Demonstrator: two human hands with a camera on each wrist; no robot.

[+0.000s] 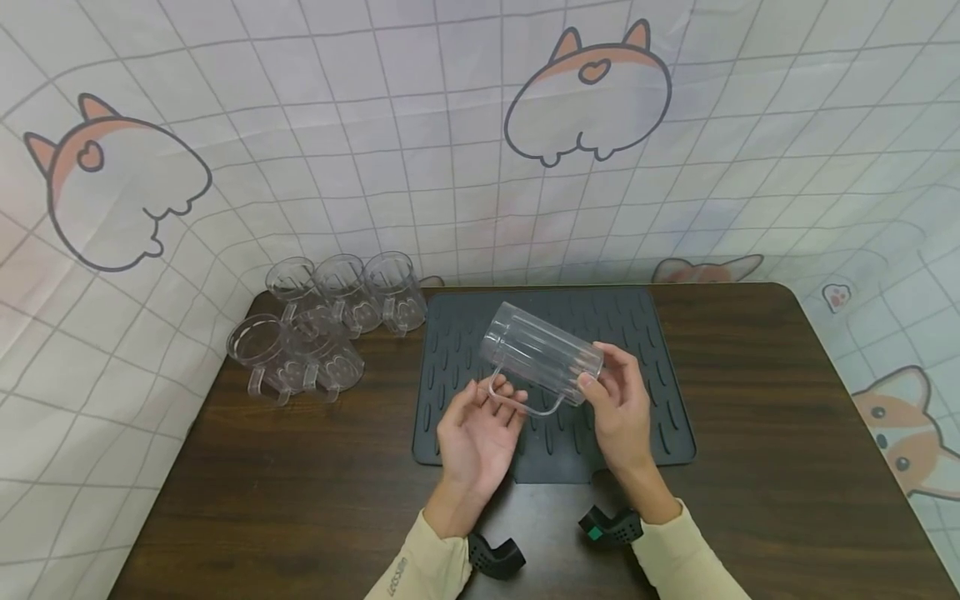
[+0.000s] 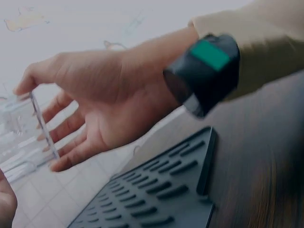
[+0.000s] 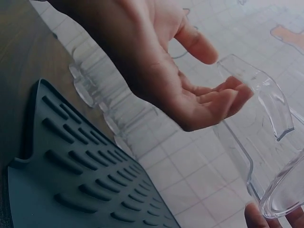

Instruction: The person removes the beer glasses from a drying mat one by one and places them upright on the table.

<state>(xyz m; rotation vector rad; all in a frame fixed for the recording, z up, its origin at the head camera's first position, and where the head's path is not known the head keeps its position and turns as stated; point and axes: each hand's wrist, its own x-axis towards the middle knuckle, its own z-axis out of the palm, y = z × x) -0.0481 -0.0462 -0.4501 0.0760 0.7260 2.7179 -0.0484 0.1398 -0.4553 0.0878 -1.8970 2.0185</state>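
A clear, tall mug (image 1: 543,346) with a handle is held tilted above the dark mat (image 1: 437,433). My right hand (image 1: 622,408) grips it at its lower right end, thumb on the near side and fingers behind. In the left wrist view this right hand (image 2: 109,85) has its fingertips spread over the end of the mug (image 2: 21,126). Below the handle, my left hand (image 1: 480,442) is palm up, fingers loosely bent. The right wrist view shows the left hand (image 3: 166,71) with its thumb apart and fingertips at the mug; whether they touch is unclear.
Several similar clear mugs (image 1: 341,287) stand upright in two rows at the table's back left. The ridged mat lies in the middle of the brown wooden table (image 1: 780,433). A patterned white cloth (image 1: 465,125) hangs behind the table.
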